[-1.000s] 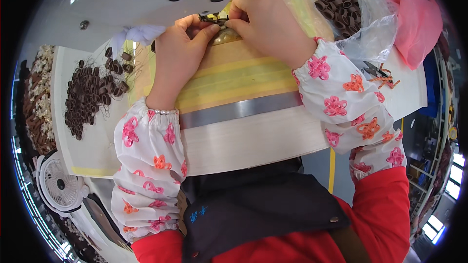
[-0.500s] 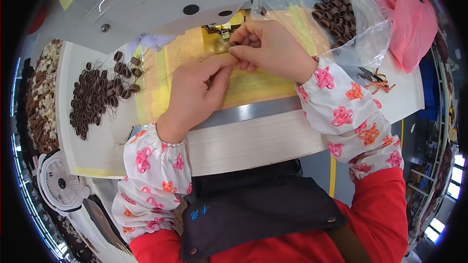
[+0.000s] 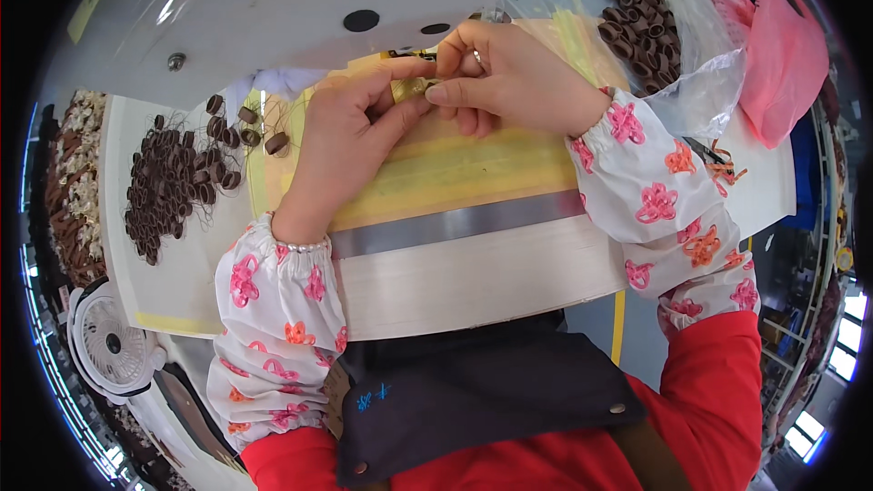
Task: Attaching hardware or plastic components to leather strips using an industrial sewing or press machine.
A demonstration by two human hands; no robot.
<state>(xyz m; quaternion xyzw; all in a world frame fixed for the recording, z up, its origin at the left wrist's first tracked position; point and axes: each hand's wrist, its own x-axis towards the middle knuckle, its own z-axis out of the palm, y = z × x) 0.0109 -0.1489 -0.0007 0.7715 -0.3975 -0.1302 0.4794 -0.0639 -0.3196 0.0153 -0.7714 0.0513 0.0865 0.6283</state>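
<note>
Both my hands come together at the needle area of a white sewing machine (image 3: 273, 18), over a yellow-taped work surface (image 3: 436, 159). My left hand (image 3: 350, 127) has its thumb and forefinger brought together, close to the right fingertips. My right hand (image 3: 514, 77), with a ring on one finger, pinches at the same spot. A small dark bit shows between the fingertips, too covered to name. Left of my left hand lies a pile of small brown loops (image 3: 173, 182) with loose threads. More brown loops (image 3: 641, 32) sit in a clear plastic bag (image 3: 705, 82) beyond my right hand.
A metal strip (image 3: 464, 220) runs along the pale table's front part (image 3: 473, 277). At the right are a pink plastic bag (image 3: 787, 64) and orange strips (image 3: 723, 164) beside a dark tool. A white fan (image 3: 111, 341) stands at the lower left.
My left hand has shifted left and up, its thumb and forefinger now extended toward the right fingertips. My right hand has turned slightly, showing the ring. The view has shifted a little.
</note>
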